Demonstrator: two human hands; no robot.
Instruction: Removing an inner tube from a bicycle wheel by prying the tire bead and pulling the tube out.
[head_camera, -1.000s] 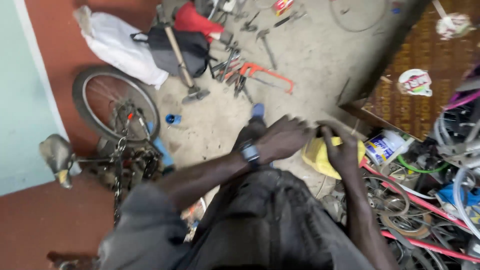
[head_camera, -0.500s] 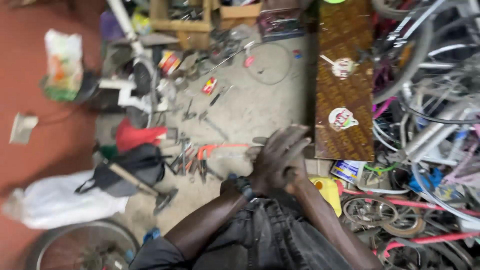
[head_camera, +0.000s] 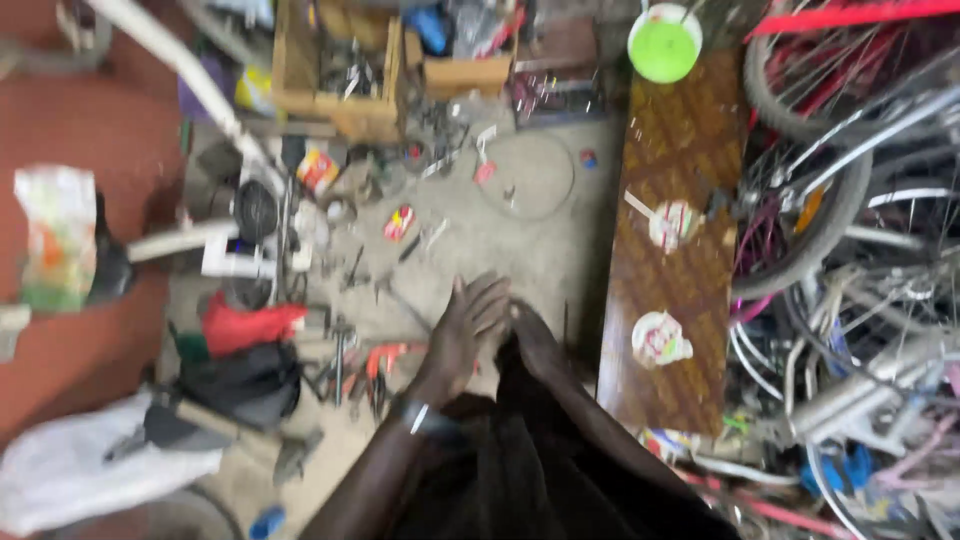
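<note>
Grey concrete floor (head_camera: 540, 250) fills the middle of the frame, littered with small tools and parts. My left hand (head_camera: 465, 335) sits at centre, fingers stretched out flat and open, gripping nothing, pressed against my right hand (head_camera: 535, 340) just beside it. The right hand is blurred and partly hidden behind the left, so I cannot tell whether it is open or closed. A watch (head_camera: 420, 418) circles my left wrist. Dark cloth (head_camera: 520, 470) over my lap lies directly below both hands, touching them at the lower centre.

To the right stands a brown patterned board (head_camera: 680, 150), with a green bowl (head_camera: 664, 42) at its top end. Bicycle wheels (head_camera: 850, 200) crowd the right edge. A wooden crate (head_camera: 335, 70) sits at upper centre-left. Red cloth (head_camera: 245, 325) and a black bag (head_camera: 240, 385) lie at left, with a white bag (head_camera: 90, 470) in the lower left corner.
</note>
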